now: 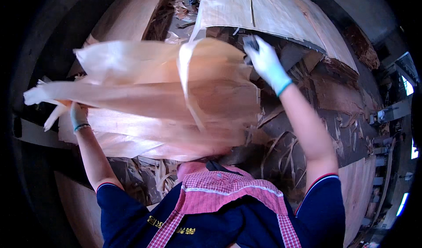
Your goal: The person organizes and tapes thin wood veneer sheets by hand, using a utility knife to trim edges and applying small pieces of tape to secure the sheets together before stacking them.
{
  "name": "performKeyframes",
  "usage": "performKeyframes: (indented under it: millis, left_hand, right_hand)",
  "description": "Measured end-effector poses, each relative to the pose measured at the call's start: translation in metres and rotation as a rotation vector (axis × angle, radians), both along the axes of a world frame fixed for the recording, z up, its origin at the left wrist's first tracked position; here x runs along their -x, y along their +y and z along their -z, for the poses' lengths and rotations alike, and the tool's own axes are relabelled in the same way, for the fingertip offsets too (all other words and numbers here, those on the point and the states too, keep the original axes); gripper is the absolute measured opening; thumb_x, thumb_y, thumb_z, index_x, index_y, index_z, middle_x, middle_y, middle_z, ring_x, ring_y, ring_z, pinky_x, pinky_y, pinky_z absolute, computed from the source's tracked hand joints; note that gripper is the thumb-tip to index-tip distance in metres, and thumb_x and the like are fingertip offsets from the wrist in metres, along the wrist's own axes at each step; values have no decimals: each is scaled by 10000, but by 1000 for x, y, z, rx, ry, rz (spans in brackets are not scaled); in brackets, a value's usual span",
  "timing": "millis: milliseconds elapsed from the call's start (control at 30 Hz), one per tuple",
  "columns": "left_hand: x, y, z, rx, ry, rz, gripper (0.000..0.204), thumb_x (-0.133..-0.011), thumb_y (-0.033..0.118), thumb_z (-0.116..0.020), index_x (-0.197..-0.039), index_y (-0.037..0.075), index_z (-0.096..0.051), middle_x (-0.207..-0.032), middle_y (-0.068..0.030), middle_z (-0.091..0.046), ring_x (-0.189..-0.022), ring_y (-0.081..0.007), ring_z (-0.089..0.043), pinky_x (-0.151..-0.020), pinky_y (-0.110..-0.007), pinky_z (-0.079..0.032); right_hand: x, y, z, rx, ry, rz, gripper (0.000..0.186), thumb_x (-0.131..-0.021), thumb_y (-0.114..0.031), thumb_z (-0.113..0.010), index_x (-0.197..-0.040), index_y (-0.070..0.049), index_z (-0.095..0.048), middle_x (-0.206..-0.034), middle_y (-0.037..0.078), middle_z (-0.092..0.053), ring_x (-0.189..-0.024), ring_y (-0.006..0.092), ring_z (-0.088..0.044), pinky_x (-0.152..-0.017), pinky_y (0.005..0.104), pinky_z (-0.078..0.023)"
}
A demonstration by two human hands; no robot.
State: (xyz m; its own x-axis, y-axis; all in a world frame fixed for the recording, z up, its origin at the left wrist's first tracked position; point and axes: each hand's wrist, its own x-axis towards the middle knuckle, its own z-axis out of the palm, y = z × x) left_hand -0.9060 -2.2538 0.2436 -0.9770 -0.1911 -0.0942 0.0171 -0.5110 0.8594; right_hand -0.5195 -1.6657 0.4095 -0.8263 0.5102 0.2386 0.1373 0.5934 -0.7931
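Observation:
My left hand, in a pale glove with a teal cuff, is closed on the left edge of a thin wood veneer sheet. The sheet is curled and smeared by motion, with ragged left corners. Below it lie more pale veneer sheets. A narrow veneer strip hangs across the sheet. Just past the sheet's right end, my gloved right hand is closed around a small dark tool. Blur hides the tool's exact kind.
At the far side a stack of broad veneer sheets carries a dark line across its top. Another large sheet rests at the far left. Torn veneer scraps litter the floor. Machinery or fittings line the right side.

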Motion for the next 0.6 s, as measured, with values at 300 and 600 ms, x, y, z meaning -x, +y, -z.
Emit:
performKeyframes:
  millis: [300, 600]
  left_hand:
    - [-28, -74, 84, 809, -465, -129, 303, -852, 166, -622, -1129, 56, -565, -1031, -100, -627, -850, -227, -585, -718, -309, -479]
    - [-153, 159, -40, 1209, 727, -124, 296, -931, 70, -520, -1206, -32, -560, -1149, -176, -619, -1073, -290, -582, -957, -343, -436]
  right_hand:
    - [-173, -1, 174, 407, -172, 262, 293, -928, -206, -572, -1170, -42, -584, -986, 9, -628, -666, 111, -583, -530, 236, -437]
    - [-374, -59, 240, 867, -166, 954, 192, -923, -246, -577, -1054, -107, -596, -868, 18, -624, -593, 122, -583, -400, 227, -366]
